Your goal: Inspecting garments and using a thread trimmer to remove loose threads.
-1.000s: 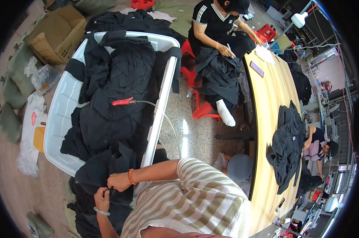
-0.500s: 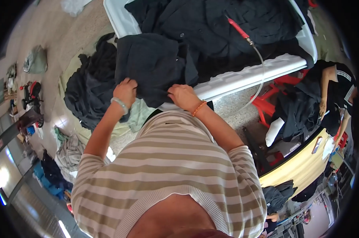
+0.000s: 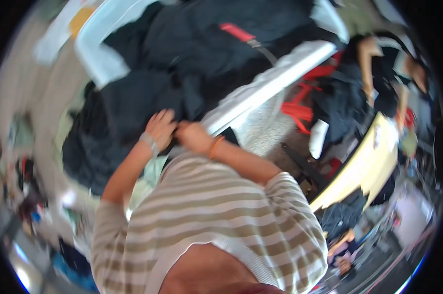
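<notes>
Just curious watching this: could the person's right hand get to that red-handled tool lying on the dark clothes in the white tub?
Probably yes, with a stretch. The right hand grips dark cloth at the white tub; the red-handled tool lies uncovered further in.

**Both hands on a dark garment at the tub's edge**

The left hand (image 3: 160, 128) and right hand (image 3: 194, 137) sit close together, both gripping a black fabric garment (image 3: 133, 105) that hangs over the rim of a large white plastic tub (image 3: 260, 93) heaped with more dark clothing. A red-handled tool (image 3: 237, 32) lies on the heap. To the right – blurred – another person's arm (image 3: 366, 61) reaches over dark cloth beside a yellow bench (image 3: 373, 166).
</notes>
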Demonstrator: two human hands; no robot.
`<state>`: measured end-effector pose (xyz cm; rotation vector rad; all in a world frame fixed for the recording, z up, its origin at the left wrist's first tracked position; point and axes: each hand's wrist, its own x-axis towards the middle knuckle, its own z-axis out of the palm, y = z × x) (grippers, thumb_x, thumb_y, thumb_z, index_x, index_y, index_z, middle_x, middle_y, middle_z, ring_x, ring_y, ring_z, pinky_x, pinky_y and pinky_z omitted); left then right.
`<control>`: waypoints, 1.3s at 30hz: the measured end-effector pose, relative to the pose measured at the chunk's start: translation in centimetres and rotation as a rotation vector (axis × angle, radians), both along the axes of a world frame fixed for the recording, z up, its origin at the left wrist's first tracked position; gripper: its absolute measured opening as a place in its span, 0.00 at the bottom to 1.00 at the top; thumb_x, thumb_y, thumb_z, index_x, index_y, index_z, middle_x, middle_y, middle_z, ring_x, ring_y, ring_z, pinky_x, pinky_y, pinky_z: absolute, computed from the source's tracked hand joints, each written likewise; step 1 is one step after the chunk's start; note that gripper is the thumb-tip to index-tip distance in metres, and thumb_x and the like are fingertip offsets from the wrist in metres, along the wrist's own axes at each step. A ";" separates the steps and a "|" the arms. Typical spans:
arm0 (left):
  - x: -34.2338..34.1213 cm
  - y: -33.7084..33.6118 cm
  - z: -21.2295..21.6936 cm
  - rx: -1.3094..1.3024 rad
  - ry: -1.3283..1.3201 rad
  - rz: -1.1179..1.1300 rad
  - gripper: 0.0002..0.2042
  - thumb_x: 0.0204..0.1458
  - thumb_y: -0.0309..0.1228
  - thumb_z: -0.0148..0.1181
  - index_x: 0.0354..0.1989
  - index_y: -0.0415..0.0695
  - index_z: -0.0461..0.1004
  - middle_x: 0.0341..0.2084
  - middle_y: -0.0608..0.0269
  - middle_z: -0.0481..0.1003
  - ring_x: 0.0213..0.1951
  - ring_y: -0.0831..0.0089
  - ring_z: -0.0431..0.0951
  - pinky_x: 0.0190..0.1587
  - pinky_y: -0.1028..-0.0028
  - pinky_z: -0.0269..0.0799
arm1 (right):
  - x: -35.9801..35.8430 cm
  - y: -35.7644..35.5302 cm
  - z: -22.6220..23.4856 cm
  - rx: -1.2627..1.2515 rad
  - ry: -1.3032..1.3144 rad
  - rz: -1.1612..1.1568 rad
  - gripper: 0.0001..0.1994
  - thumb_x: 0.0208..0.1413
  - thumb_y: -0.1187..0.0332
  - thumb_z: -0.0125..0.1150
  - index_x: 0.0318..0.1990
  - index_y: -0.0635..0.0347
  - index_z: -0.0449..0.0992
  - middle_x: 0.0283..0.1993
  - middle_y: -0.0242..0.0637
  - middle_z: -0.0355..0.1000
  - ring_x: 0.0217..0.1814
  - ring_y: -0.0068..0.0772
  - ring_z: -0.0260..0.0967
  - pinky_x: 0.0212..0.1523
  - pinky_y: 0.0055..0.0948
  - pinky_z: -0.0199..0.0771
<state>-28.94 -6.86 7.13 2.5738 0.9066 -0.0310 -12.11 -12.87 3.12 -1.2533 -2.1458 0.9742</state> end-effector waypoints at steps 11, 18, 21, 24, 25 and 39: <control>-1.2 0.7 -3.5 -0.382 -0.211 0.501 0.01 0.44 0.19 0.59 0.27 0.37 0.75 0.22 0.55 0.76 0.25 0.66 0.76 0.30 0.68 0.71 | 0.5 1.1 0.4 -0.018 0.078 -0.073 0.06 0.47 0.72 0.53 0.33 0.60 0.74 0.34 0.46 0.70 0.34 0.50 0.72 0.35 0.44 0.72; -3.1 1.6 -3.0 -1.163 -0.597 1.027 0.02 0.50 0.18 0.58 0.29 0.37 0.76 0.22 0.67 0.74 0.22 0.80 0.71 0.26 0.82 0.65 | -0.4 1.7 3.2 -0.028 0.144 -0.201 0.10 0.49 0.75 0.53 0.41 0.64 0.69 0.34 0.51 0.71 0.35 0.52 0.73 0.36 0.41 0.74; -2.7 1.8 -2.3 -1.227 -0.622 0.970 0.02 0.51 0.20 0.58 0.31 0.37 0.76 0.23 0.68 0.74 0.22 0.80 0.70 0.25 0.82 0.64 | -0.8 1.5 2.2 0.043 0.127 -0.237 0.10 0.51 0.74 0.53 0.41 0.63 0.67 0.36 0.48 0.70 0.36 0.50 0.72 0.37 0.40 0.73; -2.7 1.8 -2.1 -1.286 -0.677 1.021 0.02 0.51 0.20 0.58 0.31 0.37 0.76 0.24 0.68 0.74 0.23 0.80 0.71 0.27 0.82 0.64 | -1.0 1.4 2.5 0.089 0.053 -0.194 0.09 0.50 0.74 0.53 0.40 0.64 0.69 0.36 0.47 0.70 0.35 0.48 0.72 0.38 0.39 0.73; -3.2 1.9 -2.5 -1.280 -0.683 1.036 0.02 0.51 0.20 0.58 0.31 0.37 0.76 0.24 0.68 0.74 0.23 0.80 0.71 0.27 0.82 0.64 | -1.1 1.5 2.8 0.094 0.037 -0.183 0.09 0.48 0.73 0.54 0.37 0.64 0.70 0.35 0.47 0.70 0.35 0.48 0.72 0.37 0.39 0.74; -1.9 -1.7 0.9 -0.382 -0.442 0.524 0.06 0.46 0.23 0.57 0.33 0.38 0.77 0.29 0.51 0.76 0.33 0.54 0.78 0.36 0.65 0.72 | 1.0 2.3 3.2 -0.236 0.228 -0.036 0.12 0.46 0.71 0.60 0.38 0.66 0.77 0.35 0.53 0.73 0.41 0.55 0.71 0.46 0.43 0.71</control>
